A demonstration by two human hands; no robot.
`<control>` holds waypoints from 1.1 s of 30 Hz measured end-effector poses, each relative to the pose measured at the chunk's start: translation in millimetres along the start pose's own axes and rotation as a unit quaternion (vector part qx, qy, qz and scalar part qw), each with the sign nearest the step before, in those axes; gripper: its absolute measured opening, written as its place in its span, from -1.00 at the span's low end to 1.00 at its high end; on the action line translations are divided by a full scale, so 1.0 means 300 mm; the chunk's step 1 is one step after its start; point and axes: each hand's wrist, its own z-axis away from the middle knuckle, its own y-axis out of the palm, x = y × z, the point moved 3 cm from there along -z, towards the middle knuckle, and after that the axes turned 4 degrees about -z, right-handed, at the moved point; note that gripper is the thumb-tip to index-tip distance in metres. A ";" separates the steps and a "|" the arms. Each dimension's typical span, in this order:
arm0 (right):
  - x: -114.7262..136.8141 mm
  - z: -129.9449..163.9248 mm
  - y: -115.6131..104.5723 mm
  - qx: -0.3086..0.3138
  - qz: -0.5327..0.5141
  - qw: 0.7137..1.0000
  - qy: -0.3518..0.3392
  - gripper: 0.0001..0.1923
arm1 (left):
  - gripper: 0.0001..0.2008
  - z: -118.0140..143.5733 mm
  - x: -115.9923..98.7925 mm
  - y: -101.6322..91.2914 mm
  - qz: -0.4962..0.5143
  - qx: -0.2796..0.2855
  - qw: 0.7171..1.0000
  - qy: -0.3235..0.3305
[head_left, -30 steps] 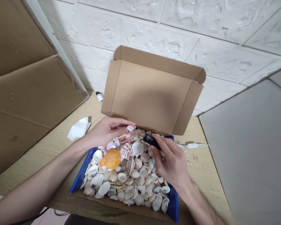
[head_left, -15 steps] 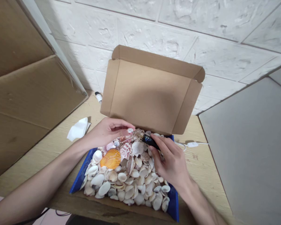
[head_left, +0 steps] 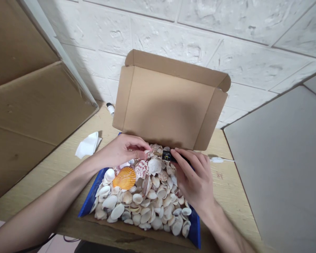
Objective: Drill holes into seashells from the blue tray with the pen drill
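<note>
Nearest, white shells [head_left: 144, 213] fill the blue-sided box [head_left: 195, 225], orange scallop [head_left: 124, 178] at ten o'clock! Right hand [head_left: 193, 174] at two, fingers curled round a black tool [head_left: 166, 155]; left hand [head_left: 123, 151] at eleven, fingertips pinched on a small pale shell [head_left: 146, 151] at twelve. Seemingly, it's tool-to-shell alignment; next calls for a steady pinch. Beyond, at twelve-thirty, the open lid [head_left: 168, 105].

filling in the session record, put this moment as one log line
left hand: pinching small shell | right hand: holding black tool, tip toward small shell | box lid: open | orange shell: among other shells
</note>
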 end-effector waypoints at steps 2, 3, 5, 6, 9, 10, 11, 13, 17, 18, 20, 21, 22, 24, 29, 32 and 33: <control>0.001 -0.001 0.000 -0.002 0.004 1.000 -0.001 -0.44 | -0.84 0.000 0.004 0.002 0.009 0.004 1.000 -0.009; 0.002 -0.002 0.002 0.004 0.003 1.000 0.001 -0.47 | -0.84 0.001 0.006 0.002 0.012 0.004 1.000 -0.015; 0.002 -0.003 0.009 0.027 -0.010 1.000 0.011 -0.54 | -0.84 0.001 0.004 0.001 0.011 0.001 1.000 -0.023; 0.003 -0.003 0.014 0.041 -0.019 0.999 0.016 -0.58 | -0.85 0.001 0.002 0.001 0.007 0.000 1.000 -0.027; 0.004 -0.002 0.024 0.068 -0.039 0.997 0.021 -0.63 | -0.86 0.003 -0.007 -0.002 -0.007 -0.001 1.000 -0.030; 0.005 -0.001 0.025 0.067 -0.037 0.997 0.018 -0.64 | -0.87 0.004 -0.009 -0.002 -0.012 -0.001 0.999 -0.029; 0.005 0.000 0.024 0.063 -0.033 0.997 0.014 -0.64 | -0.87 0.004 -0.011 -0.002 -0.016 0.000 0.999 -0.028; 0.005 0.001 0.022 0.054 -0.022 0.998 0.005 -0.62 | -0.87 0.006 -0.012 -0.002 -0.016 0.005 0.999 -0.029; 0.005 0.000 0.009 0.030 -0.014 0.999 -0.009 -0.53 | -0.88 0.008 -0.015 0.003 0.004 0.014 0.999 -0.048; 0.006 -0.001 0.005 0.023 -0.013 1.000 -0.012 -0.53 | -0.89 0.008 -0.016 0.004 0.008 0.014 0.998 -0.052; 0.007 -0.003 -0.001 0.010 -0.007 1.000 -0.017 -0.52 | -0.89 0.007 -0.017 0.005 0.019 0.016 0.998 -0.054; 0.008 -0.003 -0.003 0.004 -0.004 1.000 -0.019 -0.51 | -0.89 0.007 -0.015 0.006 0.023 0.017 0.998 -0.053; 0.008 -0.004 -0.003 0.000 -0.002 1.000 -0.019 -0.51 | -0.89 0.006 -0.013 0.007 0.025 0.018 0.998 -0.053; 0.008 -0.004 0.001 0.008 -0.008 1.000 -0.013 -0.54 | -0.88 0.005 -0.008 0.009 0.027 0.021 0.998 -0.045; 0.016 0.000 0.026 0.075 -0.042 0.996 -0.012 -0.64 | -0.82 0.007 0.000 0.022 0.000 0.041 0.999 -0.025; 0.018 0.000 0.026 0.071 -0.030 0.997 -0.015 -0.64 | -0.78 0.007 0.002 0.026 -0.005 0.044 0.999 -0.019; 0.018 -0.001 0.024 0.066 -0.026 0.997 -0.017 -0.64 | -0.77 0.006 0.003 0.026 -0.001 0.042 0.999 -0.017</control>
